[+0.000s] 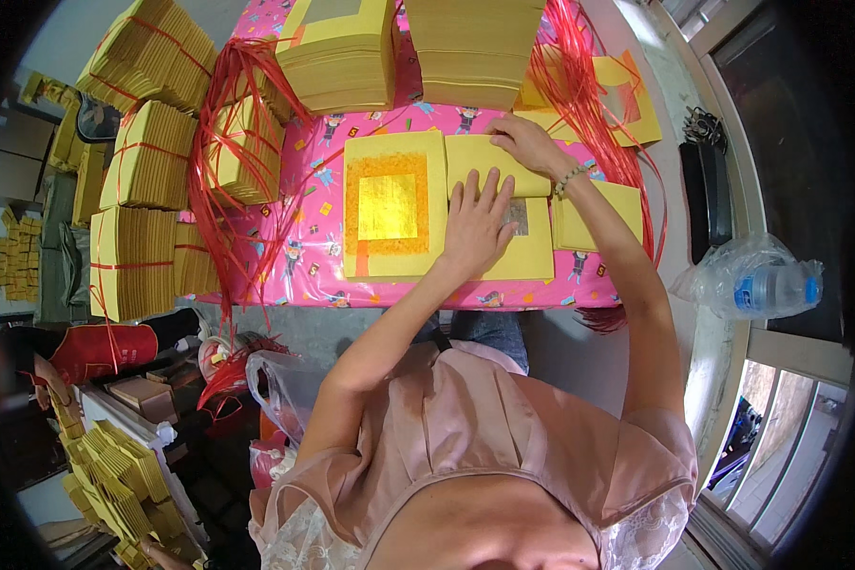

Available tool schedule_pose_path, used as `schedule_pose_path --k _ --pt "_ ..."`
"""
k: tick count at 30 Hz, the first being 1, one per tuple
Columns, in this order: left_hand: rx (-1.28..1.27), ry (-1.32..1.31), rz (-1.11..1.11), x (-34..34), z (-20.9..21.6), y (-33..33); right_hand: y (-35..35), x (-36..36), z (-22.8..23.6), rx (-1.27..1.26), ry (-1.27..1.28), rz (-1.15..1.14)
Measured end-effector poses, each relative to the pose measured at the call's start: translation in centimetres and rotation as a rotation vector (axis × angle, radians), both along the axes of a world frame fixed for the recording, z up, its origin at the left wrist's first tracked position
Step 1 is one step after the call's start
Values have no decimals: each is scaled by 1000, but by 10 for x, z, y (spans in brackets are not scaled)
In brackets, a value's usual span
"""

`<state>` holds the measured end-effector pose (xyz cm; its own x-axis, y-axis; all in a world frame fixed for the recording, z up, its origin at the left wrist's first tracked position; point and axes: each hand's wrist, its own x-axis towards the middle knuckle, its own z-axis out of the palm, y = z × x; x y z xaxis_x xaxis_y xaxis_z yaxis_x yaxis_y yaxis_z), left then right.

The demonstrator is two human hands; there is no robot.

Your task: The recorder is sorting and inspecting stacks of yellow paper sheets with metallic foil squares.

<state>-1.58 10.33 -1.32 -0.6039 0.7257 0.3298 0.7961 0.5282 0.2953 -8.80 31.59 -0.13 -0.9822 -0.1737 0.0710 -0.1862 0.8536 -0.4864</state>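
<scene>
On the pink patterned table lies a pile of yellow paper (pixel 394 147) with a gold foil square on an orange patch. Beside it, a pale yellow paper sheet (pixel 470 157) covers the far part of another pile (pixel 532 261), where a silver patch shows. My left hand (pixel 480 223) rests flat across that sheet and pile, fingers spread, palm down. At the far edge of the sheet, my right hand (pixel 530 147), with a beaded bracelet at the wrist, has bent fingers gripping the edge; its fingertips are partly hidden. A smaller yellow stack (pixel 613 218) lies under my right forearm.
Tall yellow paper stacks (pixel 475 47) stand at the back. Bundles tied with red string (pixel 147 157) line the left side. Loose red strings (pixel 223 123) hang over both sides of the table. A plastic bottle (pixel 765 290) lies right. Another person's hand (pixel 52 380) is at lower left.
</scene>
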Motion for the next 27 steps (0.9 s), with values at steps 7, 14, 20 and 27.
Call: schedule_pose_path --k 7,14,20,27 --pt "10 24 -7 0 -4 1 -3 2 1 -20 2 -32" --pt "5 10 -6 2 -1 1 -5 2 4 4 -42 -34" --pt "-9 13 -16 2 -8 6 -5 12 9 79 86 -78" --pt "-37 -6 -9 1 -13 3 -15 53 46 221 -331 -116"
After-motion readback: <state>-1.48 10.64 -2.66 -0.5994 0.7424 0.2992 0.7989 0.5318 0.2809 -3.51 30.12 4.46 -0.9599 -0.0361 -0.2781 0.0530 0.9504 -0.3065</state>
